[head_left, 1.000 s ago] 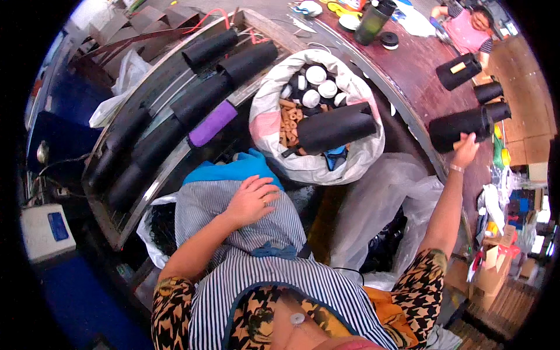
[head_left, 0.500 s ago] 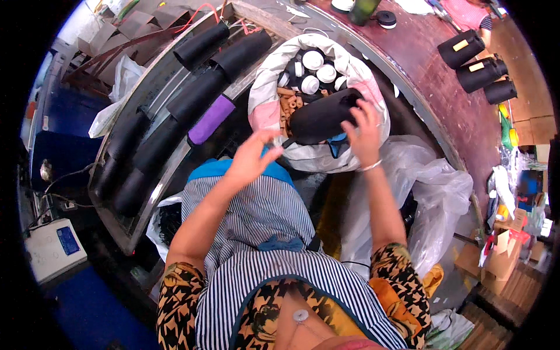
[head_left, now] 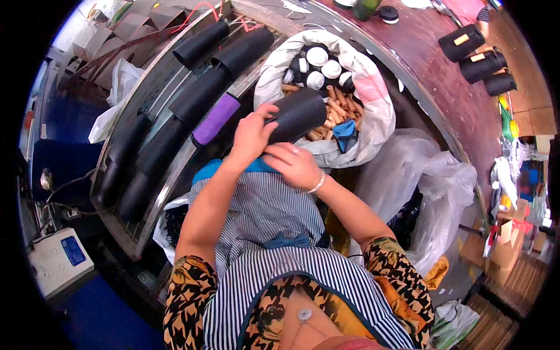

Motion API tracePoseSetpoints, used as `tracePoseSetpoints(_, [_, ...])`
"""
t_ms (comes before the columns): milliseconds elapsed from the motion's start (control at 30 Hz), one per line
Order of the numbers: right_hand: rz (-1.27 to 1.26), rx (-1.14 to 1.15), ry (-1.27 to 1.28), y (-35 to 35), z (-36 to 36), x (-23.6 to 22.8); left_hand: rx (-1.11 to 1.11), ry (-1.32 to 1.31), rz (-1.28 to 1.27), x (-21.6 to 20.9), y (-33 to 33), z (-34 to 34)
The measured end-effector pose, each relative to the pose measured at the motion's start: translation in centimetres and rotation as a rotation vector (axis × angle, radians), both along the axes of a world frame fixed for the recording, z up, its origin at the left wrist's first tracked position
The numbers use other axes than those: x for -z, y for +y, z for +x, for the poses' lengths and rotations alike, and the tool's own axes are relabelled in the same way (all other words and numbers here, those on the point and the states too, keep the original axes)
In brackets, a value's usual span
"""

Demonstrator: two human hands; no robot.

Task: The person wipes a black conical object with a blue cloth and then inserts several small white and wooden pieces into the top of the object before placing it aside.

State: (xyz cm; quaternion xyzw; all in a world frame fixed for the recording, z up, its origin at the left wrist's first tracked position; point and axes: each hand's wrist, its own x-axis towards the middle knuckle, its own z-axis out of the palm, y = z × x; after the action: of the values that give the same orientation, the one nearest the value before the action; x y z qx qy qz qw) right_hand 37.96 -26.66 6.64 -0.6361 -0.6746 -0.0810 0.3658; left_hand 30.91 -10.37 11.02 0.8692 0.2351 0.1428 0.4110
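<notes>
A black cylindrical sleeve [head_left: 300,114] lies tilted over the left part of a white and pink sack [head_left: 382,125]. My left hand [head_left: 252,137] has its fingers curled at the near end of this sleeve, gripping it. Beside that same end, my right hand [head_left: 294,165] has its fingers stretched out toward the left hand; whether they touch the sleeve is hard to see. In the sack are several white-capped black pieces [head_left: 331,69], many small tan cylinders [head_left: 335,109] and a small blue and black piece [head_left: 345,131].
On my left, a metal-edged trough [head_left: 166,201] holds several black sleeves [head_left: 198,90]; a purple roll [head_left: 216,119] lies at its edge. Clear plastic sheeting [head_left: 434,186] bunches at right. A dark red table [head_left: 408,52] carries more black cylinders [head_left: 481,64]; another person's arm [head_left: 483,26] shows beyond.
The sleeve has shifted left and toward me. My right hand has left its far right end and come over beside my left hand, which now grips the near end.
</notes>
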Motion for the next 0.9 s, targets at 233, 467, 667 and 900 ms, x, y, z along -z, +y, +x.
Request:
tracePoseSetpoints(233, [-0.236,0.781,0.155,-0.7,13.2,5.6,-0.443,-0.444,-0.333,-5.9,3.2,-13.7])
tracePoseSetpoints(467, [-0.811,0.822,-0.068,1.7,19.9,14.6,0.013,-0.244,-0.32,-7.8,2.1,-19.6])
tracePoseSetpoints(667, [-0.711,0.676,-0.178,0.2,20.4,12.0,0.241,-0.212,-0.467,-5.8,-2.2,-16.5])
tracePoseSetpoints(900, [-0.709,0.715,0.078,0.0,21.1,14.0,-0.058,-0.302,-0.452,-2.8,-3.2,-16.9])
